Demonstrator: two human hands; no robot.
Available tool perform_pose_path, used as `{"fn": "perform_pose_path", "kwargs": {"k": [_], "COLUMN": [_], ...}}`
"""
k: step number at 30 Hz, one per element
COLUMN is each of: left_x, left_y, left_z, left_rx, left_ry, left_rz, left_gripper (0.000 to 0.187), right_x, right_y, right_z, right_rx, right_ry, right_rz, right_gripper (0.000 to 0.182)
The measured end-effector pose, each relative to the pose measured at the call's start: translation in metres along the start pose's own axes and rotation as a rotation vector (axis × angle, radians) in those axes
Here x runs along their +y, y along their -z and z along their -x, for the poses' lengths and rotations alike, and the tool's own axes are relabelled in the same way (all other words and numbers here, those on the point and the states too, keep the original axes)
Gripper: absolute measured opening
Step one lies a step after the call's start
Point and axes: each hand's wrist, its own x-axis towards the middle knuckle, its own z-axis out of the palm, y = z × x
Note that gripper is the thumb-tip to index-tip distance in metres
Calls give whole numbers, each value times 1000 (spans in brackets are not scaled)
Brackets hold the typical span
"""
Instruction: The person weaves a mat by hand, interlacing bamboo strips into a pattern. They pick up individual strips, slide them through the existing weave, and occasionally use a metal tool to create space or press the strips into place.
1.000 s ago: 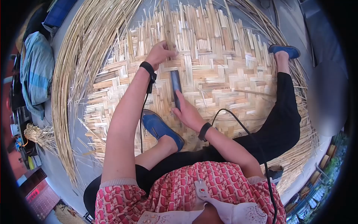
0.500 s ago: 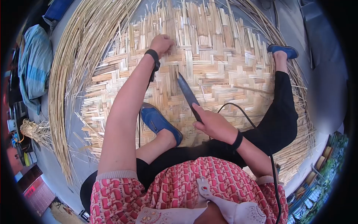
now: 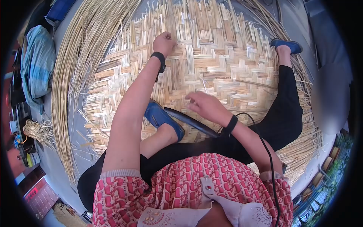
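A large mat of flat woven straw-coloured strips [image 3: 219,64] lies on the floor around my legs. At the mat's upper part, my left hand [image 3: 164,44] is closed over the loose strip ends; what its fingers grip is hidden. My right hand [image 3: 204,106] hovers above the middle of the mat, fingers apart and slightly blurred, holding nothing. The dark, long, pointed tool [image 3: 193,123] lies below it, between my blue shoe and my black-trousered leg, its tip toward the shoe.
Long bundles of loose stalks [image 3: 72,72] curve along the left, and more [image 3: 261,17] lie at the upper right. My blue shoes [image 3: 162,121] rest on the mat and at its right edge. A blue-green sack [image 3: 38,64] is at the far left. A black cable hangs by my right arm.
My right hand has let go of the dark tool and moved up and left. The tool now lies lower, turned flatter. My left hand has hardly moved.
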Motion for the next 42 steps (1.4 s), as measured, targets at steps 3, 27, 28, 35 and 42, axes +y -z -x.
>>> {"fn": "perform_pose_path", "kwargs": {"k": [3,27,28,35,42], "left_x": [4,-20,-16,-16,-7], "left_y": [10,4,4,1,8], "left_z": [-5,-14,-12,-7,-7], "left_rx": [-77,-197,-198,-171,-197], "left_ry": [167,81,113,119,188], "left_rz": [227,91,103,179,213], "left_gripper": [20,14,14,15,16], "right_x": [18,31,28,13,32], "right_y": [-6,-24,-22,-9,-35], "right_z": [-60,-78,-82,-115,-116], "right_rx": [226,27,27,-97,-5], "right_ry": [-191,-428,-429,-776,-596], "right_rz": [-89,-388,-388,-1178,-830], "right_gripper": [41,34,34,51,22]}}
